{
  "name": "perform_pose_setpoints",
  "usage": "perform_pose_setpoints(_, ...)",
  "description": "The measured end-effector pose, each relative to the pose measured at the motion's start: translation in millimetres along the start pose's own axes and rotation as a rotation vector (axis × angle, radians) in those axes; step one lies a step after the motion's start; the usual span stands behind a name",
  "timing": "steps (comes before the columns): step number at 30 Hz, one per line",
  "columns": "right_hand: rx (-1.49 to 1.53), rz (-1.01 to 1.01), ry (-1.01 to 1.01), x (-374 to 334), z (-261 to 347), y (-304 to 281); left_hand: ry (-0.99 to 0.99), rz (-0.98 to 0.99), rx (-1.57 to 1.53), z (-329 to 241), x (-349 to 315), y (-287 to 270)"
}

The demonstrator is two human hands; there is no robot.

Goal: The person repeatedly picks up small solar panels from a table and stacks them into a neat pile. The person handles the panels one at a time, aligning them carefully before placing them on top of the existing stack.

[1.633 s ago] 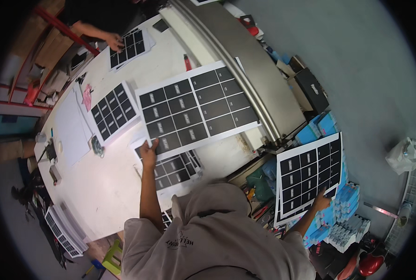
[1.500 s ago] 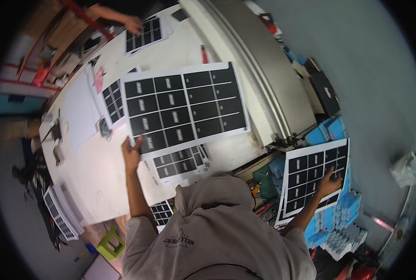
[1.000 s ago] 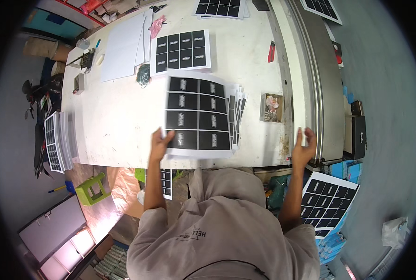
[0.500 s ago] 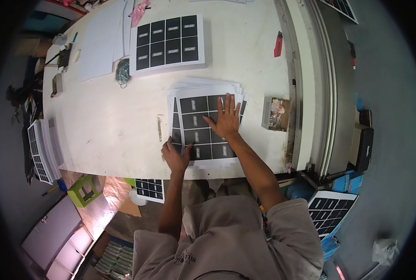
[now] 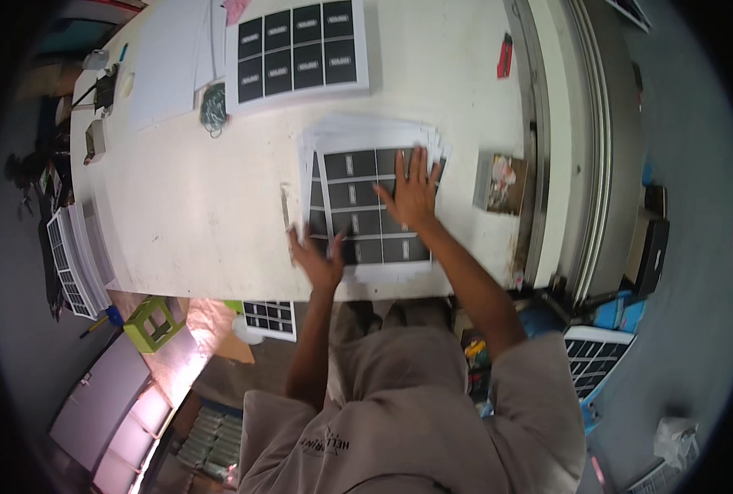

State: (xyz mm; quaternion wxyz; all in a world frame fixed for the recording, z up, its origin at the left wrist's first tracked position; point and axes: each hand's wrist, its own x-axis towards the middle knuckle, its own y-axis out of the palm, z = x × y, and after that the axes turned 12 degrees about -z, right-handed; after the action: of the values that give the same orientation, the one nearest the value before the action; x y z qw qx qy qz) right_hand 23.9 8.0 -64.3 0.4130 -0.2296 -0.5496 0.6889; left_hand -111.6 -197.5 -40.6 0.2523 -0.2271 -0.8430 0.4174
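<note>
A loose pile of printed sheets (image 5: 365, 221), white with black rectangles, lies at the near middle of the white table; the edges of its sheets stick out unevenly. My right hand (image 5: 414, 196) rests flat on the pile's upper right part, fingers spread. At the lower left corner of the pile is my left hand (image 5: 318, 259), slightly blurred, with thumb and fingers apart. Its thumb reaches over the printed area and its fingers lie along the left edge. Neither hand is closed around anything.
Farther back stands a neat stack of similar sheets (image 5: 297, 95). Plain white sheets (image 5: 165, 70) and a dark green bundle of string (image 5: 214, 109) lie to its left. On the right are a red cutter knife (image 5: 504, 56), a small open box (image 5: 500, 183) and a long metal rail (image 5: 584, 148).
The whole view has shifted a little, so the table sits higher in the picture. Both hands stay at about the same places on the pile.
</note>
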Motion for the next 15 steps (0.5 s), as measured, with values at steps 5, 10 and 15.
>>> perform_pose_setpoints(5,0.026,0.056,-0.002,-96,21,5,-0.433,-0.240,0.329,127,-24,-17)
perform_pose_setpoints(10,0.052,0.100,0.045,-119,29,1,-1.307,-0.285,0.311,263,-122,-78)
perform_pose_setpoints(15,0.031,0.011,0.038,-94,37,18,-1.814,-0.424,-0.673,228,-117,-50)
